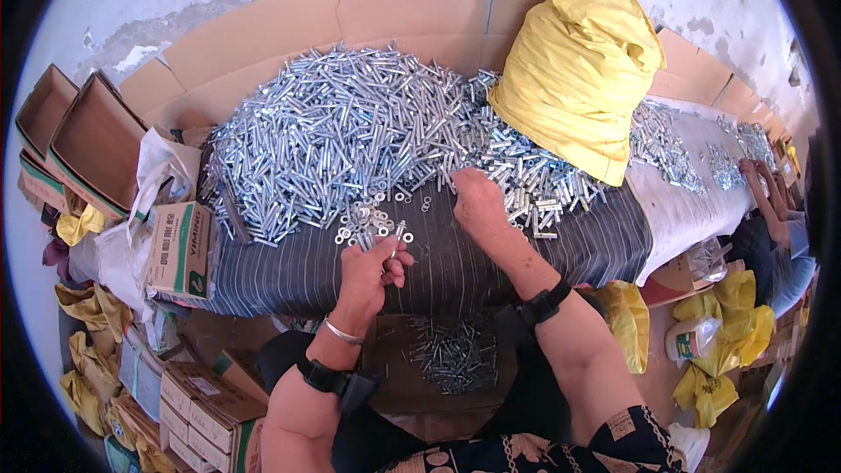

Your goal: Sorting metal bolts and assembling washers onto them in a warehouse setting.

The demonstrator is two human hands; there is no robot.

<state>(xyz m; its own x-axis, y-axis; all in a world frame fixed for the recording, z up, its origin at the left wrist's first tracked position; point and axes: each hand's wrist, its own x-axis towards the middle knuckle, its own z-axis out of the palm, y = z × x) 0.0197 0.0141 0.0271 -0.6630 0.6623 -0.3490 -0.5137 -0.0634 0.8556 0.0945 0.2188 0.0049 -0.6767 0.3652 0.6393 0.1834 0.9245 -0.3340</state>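
My left hand (366, 273) is closed over the near edge of the striped cloth (263, 273), its thumb and fingers gripping an expansion bolt (400, 232) that stands up from them. Loose flat washers (352, 221) lie just beyond this hand. My right hand (480, 203) is at the front edge of a big heap of silvery metal expansion bolts (342, 114), back of the hand up. Its fingers are bent together, and what they pinch, if anything, is hidden. Several washers (426, 203) lie between the two hands.
A full yellow sack (583, 70) stands on the heap's right part. Empty cartons (96, 140) and a green-white box (181, 250) are at left. Below, between my knees, more bolts (451, 355) lie in a carton. At far right another person's hands (758, 177) touch bolts.
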